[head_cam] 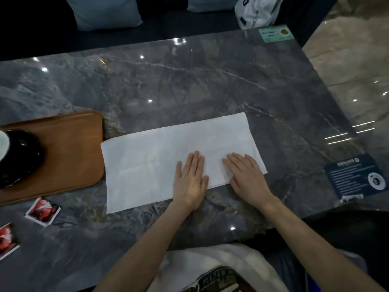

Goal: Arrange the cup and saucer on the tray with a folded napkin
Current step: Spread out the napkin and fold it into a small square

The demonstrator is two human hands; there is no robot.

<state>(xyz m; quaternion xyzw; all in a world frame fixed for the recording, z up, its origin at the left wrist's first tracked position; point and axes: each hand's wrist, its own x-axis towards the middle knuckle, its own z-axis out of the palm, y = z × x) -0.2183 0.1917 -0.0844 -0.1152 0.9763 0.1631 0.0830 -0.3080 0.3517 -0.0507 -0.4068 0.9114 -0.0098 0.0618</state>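
A white paper napkin (151,157) lies flat on the grey marble table as a long rectangle. My left hand (191,180) presses palm-down on its near edge, fingers together and stretched out. My right hand (246,175) lies flat on the napkin's right end, fingers slightly spread. Neither hand holds anything. At the left, a brown wooden tray (71,148) carries a black saucer (23,157) with a white cup (3,144) on it, both cut off by the frame's left edge.
Two small red-and-white packets (43,211) (6,239) lie near the front left. A dark printed card (357,175) sits at the table's right edge, a green card (275,33) at the far corner. Cushions and a white bag rest on the seat beyond.
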